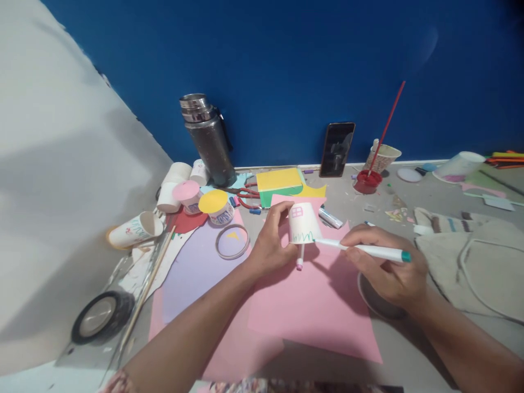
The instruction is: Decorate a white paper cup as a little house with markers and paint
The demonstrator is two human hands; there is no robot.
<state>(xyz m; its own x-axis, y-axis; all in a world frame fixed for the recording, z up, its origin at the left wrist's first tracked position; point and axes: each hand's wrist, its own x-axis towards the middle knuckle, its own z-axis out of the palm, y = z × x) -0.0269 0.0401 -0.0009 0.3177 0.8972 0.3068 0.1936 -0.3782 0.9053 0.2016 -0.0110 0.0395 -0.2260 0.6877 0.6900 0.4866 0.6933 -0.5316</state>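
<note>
My left hand [273, 240] is closed around the left side of a small white paper cup [303, 224], which is held upside down over pink paper [311, 300]. The cup bears a pink window drawing and green squiggles along its lower rim. In my right hand [388, 267] is a white marker [372, 250] with a green end, its tip touching the squiggles at the cup's lower right. Below the cup, a white pen with a pink end [300, 259] shows in part. Behind my right hand, a round dark-centred object [380, 300] is partly hidden.
Left stand decorated cups with a yellow top [215, 202] and a pink top [187, 192], a steel flask [208, 142], a tape roll [102, 316] and a wooden stick [149, 284]. A phone [337, 149] leans on the blue wall; a red glue pot [367, 183] and cloth bag [470, 267] are right.
</note>
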